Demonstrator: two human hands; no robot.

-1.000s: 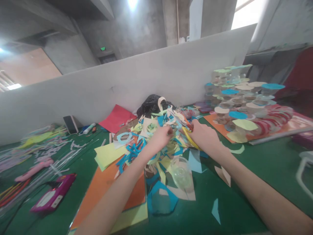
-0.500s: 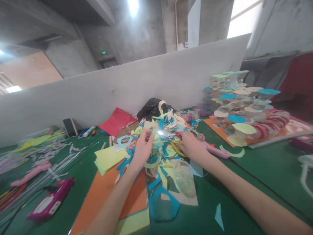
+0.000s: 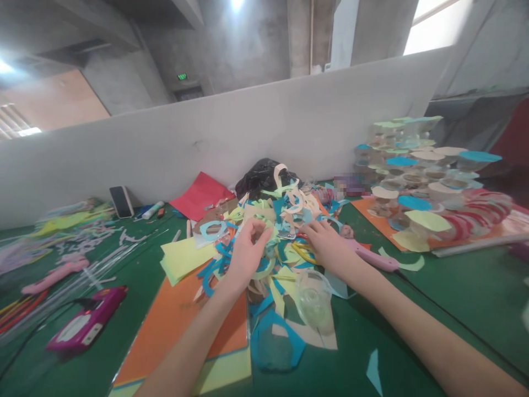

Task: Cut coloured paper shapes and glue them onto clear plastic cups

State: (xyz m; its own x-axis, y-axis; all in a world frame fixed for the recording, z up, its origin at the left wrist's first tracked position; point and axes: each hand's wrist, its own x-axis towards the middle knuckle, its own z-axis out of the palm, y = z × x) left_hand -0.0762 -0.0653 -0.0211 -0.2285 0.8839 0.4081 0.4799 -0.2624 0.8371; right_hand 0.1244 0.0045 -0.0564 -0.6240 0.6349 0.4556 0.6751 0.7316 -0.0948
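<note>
A heap of coloured paper scraps (image 3: 273,220) in blue, yellow and cream lies on the green table (image 3: 454,292). My left hand (image 3: 247,252) is over its near side, fingertips pinched on a pale yellow-green paper scrap (image 3: 264,227). My right hand (image 3: 327,245) lies flat on the heap to the right, fingers stretched out toward the left. Under it sit yellow-handled scissors (image 3: 301,251), their blade pointing left between my hands. A clear plastic cup (image 3: 313,298) lies just below my right wrist.
A pink tool (image 3: 374,258) lies right of my right hand. Cups capped with paper circles (image 3: 413,171) stand on an orange sheet at the right. Left are a magenta device (image 3: 82,326), a phone (image 3: 121,201) and loose strips. A white partition (image 3: 231,138) closes the back.
My right hand brought the scissors down from a raised grip onto the heap and now lies flat over them. My left hand shifted slightly and pinches a scrap.
</note>
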